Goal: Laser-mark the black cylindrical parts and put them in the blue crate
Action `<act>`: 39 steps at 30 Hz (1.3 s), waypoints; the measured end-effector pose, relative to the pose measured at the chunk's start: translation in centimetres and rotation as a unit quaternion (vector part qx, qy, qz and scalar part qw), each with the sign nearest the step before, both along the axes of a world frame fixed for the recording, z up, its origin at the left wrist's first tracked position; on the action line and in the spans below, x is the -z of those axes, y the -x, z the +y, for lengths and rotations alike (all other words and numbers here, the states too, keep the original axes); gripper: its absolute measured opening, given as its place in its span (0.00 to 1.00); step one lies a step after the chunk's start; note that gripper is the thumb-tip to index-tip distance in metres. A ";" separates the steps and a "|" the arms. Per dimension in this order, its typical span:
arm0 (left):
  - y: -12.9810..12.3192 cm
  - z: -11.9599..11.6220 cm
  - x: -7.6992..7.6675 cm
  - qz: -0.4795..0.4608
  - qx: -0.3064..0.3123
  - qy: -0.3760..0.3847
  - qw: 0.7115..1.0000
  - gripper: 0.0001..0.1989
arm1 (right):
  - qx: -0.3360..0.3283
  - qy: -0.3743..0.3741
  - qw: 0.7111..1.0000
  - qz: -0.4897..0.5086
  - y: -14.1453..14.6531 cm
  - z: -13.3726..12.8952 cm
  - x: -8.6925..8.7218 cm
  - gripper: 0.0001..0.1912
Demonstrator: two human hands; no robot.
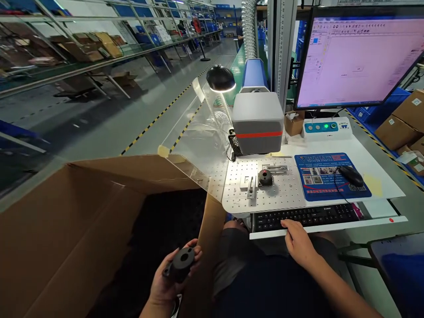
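My left hand (170, 276) is closed around a round black part with a central hole and side lugs (183, 261), held over the near edge of a large cardboard box (99, 176). My right hand (300, 243) rests at the front edge of the black keyboard (308, 215), its index finger stretched onto the keys and nothing held. A similar black part (265, 177) sits on the perforated metal plate (232, 194), between small metal stops. Above it is the grey machine head with a red stripe (258, 123).
Dark contents (168, 216) fill the lower part of the box. A monitor (357, 66) stands at the back right. A mouse (351, 176) lies on the blue mouse pad (324, 176). Behind are a black lamp (220, 78) and a control box with a green light (326, 127).
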State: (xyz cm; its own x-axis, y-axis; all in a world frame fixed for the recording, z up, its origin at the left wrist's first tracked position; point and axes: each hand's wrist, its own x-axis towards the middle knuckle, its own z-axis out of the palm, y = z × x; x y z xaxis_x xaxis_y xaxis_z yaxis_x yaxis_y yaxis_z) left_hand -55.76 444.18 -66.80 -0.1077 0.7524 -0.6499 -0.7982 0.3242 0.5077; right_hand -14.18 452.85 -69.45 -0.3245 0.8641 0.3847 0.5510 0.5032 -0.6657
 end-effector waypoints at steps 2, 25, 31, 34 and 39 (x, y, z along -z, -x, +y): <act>0.0 0.0 0.0 -0.003 0.001 -0.003 1.000 0.18 | 0.001 0.002 1.000 -0.005 -0.1 -0.1 0.4 0.24; 0.6 -0.8 1.0 -0.034 0.027 -0.074 0.996 0.16 | 0.008 0.035 0.999 -0.038 0.0 -0.4 0.5 0.21; 0.2 -0.5 0.0 -0.034 0.014 -0.042 0.998 0.15 | 0.012 0.034 0.999 -0.032 0.1 -0.6 0.3 0.20; 0.4 -0.6 0.2 -0.025 0.014 -0.047 0.998 0.16 | 0.014 0.034 0.999 -0.030 0.2 -0.5 0.2 0.20; 0.4 -0.6 0.4 -0.022 0.012 -0.046 0.999 0.15 | 0.025 0.039 0.998 -0.033 0.3 -0.5 0.2 0.19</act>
State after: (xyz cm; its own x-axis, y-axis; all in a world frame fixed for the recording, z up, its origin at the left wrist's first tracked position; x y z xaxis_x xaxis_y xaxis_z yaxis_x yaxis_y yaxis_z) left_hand -56.19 443.61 -67.21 -0.0612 0.8109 -0.5819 -0.8125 0.2981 0.5009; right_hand -14.44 452.38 -69.69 -0.3026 0.9064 0.2949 0.6177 0.4221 -0.6635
